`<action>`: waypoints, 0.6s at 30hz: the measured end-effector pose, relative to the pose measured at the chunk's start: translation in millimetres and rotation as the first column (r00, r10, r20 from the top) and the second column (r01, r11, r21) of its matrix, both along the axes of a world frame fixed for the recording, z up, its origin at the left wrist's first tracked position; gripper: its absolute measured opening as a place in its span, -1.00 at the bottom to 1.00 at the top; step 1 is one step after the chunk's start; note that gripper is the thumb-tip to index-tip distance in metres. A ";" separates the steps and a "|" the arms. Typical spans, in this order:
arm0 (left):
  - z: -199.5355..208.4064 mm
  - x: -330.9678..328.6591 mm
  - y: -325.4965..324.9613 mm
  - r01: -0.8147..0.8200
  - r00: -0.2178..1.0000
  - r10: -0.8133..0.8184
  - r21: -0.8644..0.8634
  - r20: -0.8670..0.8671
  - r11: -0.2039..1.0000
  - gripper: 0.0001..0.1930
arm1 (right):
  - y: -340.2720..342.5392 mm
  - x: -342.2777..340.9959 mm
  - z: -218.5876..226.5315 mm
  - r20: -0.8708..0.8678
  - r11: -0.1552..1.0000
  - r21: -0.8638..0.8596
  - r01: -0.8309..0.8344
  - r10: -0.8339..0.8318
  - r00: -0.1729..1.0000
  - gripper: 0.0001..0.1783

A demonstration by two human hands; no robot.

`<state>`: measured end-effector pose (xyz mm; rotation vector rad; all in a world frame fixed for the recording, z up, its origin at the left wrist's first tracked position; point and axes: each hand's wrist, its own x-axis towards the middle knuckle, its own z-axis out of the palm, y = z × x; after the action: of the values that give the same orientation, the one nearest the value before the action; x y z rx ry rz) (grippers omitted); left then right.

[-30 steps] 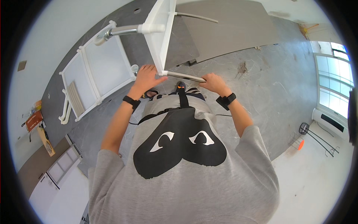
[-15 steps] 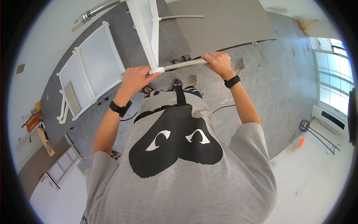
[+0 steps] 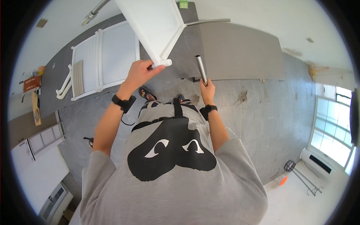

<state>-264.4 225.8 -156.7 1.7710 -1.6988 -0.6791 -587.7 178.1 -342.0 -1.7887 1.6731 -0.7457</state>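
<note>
My left hand (image 3: 139,77) is closed round the bottom corner of a white-framed panel (image 3: 152,24) that stands tilted up in front of me. At that corner a white tubular connector (image 3: 165,63) sticks out past my thumb. My right hand (image 3: 207,92) grips the lower end of a short shiny metal tube (image 3: 201,68), whose open upper end points up and away, apart from the connector. From the panel's right corner another metal tube (image 3: 210,21) juts out to the right. A further metal tube (image 3: 95,13) shows at the upper left, beyond the panel.
Left of the held panel lie white-framed panels (image 3: 118,56) with a bundle of beige strips (image 3: 78,77) and loose white tubes (image 3: 64,84). A large grey-brown board (image 3: 243,52) covers the far right of the dark table (image 3: 170,43). A small green item (image 3: 183,4) is at the back.
The metal tube in my right hand has come away from the corner connector and swung from sideways to nearly upright. My right hand has moved left and nearer; the panel has turned to show its face.
</note>
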 end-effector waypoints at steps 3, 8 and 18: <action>-17.3 15.9 3.7 -0.110 0.992 0.105 -0.062 -0.071 0.992 -0.58 | -2.9 2.0 5.6 0.152 0.988 0.127 0.085 -0.104 0.983 -0.59; -65.7 55.4 31.5 -0.221 0.938 0.183 -0.100 -0.293 0.970 -0.54 | 1.0 -4.3 -5.7 0.183 0.994 0.110 0.012 -0.032 0.983 -0.59; -183.5 105.8 79.9 -0.416 0.810 0.411 0.084 -0.418 0.905 -0.43 | 31.6 25.2 -20.5 0.104 0.974 0.223 -0.030 0.007 0.995 -0.66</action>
<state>-158.6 305.7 -340.2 1.7432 -0.9755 -0.7823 -562.5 209.7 -362.5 -1.5810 1.6018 -0.6037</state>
